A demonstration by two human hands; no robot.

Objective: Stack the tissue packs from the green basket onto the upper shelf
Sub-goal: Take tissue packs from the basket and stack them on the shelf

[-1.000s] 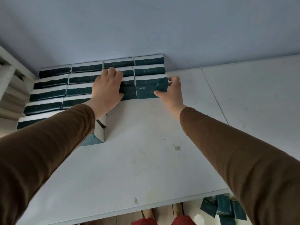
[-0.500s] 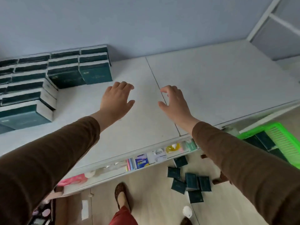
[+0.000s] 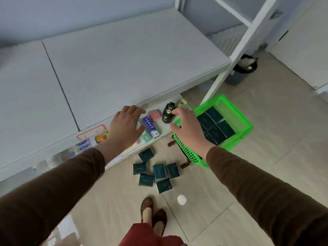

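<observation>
Lower shelf goods partly hidden behind left hand, labels too blurred to read. Near rim of green basket cut by right hand and brown sleeve. Both hands empty, fingers spread, palms down, over shelf front edge. Upper shelf bare in view, w/ panel seam at left. Dark tissue packs in basket, tight rows; more loose packs scattered on floor btwn shelf and shoes. White cap near them. Black bottle just beside right fingertips; touching or not, can't tell. White post right behind basket, bin beyond.
</observation>
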